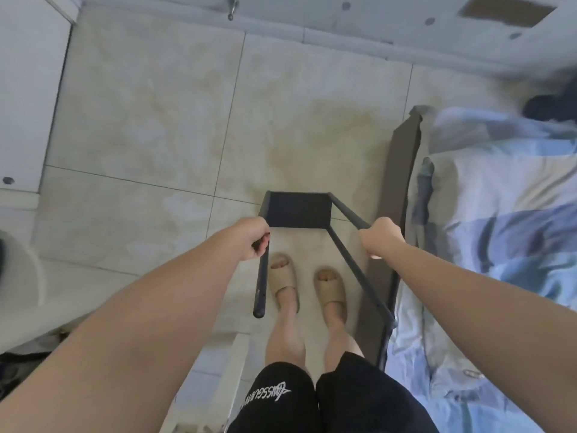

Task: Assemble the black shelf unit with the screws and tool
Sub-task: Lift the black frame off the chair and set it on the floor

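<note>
The black shelf unit (298, 209) stands on the tiled floor in front of my feet, its flat black panel at the bottom and thin black legs rising toward me. My left hand (253, 237) is closed around the far left leg, beside a nearer left leg (261, 285) that ends free. My right hand (381, 237) grips the far right leg (348, 212). A nearer right leg (359, 270) runs past it down to the panel. No screws or tool show in the head view.
A bed with blue and white bedding (499, 229) and its dark frame (402, 151) lies close on the right. White furniture (28, 89) stands at the left, a white board (228, 379) near my left leg. My sandalled feet (307, 285) stand just behind the shelf.
</note>
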Action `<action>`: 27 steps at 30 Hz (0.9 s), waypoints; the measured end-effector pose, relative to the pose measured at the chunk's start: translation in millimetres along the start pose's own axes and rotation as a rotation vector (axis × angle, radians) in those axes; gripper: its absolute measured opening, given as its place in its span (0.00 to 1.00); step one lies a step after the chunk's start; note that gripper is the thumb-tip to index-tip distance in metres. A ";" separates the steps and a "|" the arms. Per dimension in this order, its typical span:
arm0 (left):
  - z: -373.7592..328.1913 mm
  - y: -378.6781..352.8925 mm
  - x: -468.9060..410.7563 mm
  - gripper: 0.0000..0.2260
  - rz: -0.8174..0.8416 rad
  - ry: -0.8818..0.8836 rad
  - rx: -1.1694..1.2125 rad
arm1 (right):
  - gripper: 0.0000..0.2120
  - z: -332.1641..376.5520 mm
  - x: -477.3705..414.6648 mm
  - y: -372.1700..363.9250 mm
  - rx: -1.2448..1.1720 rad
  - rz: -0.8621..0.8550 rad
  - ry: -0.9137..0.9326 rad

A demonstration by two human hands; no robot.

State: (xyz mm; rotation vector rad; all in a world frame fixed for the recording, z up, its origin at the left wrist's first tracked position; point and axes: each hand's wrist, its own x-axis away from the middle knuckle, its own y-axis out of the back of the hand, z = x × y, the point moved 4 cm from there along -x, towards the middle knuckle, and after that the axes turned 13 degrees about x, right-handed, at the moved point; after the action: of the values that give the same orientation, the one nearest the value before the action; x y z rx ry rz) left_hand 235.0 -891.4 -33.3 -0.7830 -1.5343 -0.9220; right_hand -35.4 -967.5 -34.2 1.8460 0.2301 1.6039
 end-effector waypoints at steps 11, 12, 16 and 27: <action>-76.7 -1.5 8.8 0.18 -0.244 -0.708 -0.626 | 0.11 57.2 -0.8 44.1 0.068 -0.361 0.352; -79.4 -1.8 10.2 0.18 -0.248 -0.762 -0.642 | 0.12 61.0 0.7 45.9 0.070 -0.371 0.394; -78.2 -3.3 14.2 0.22 -0.190 -0.860 -0.675 | 0.22 66.5 8.1 49.9 0.086 -0.310 0.469; -17.8 1.4 76.1 0.31 -0.274 -0.976 -0.889 | 0.30 44.5 65.7 58.3 0.257 -0.194 0.559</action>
State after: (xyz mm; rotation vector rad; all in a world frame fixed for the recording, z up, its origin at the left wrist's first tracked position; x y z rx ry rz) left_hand 232.9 -906.9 43.4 -1.8863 -2.0765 -1.5972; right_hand 4.1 -992.7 52.4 1.4506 0.8679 1.9862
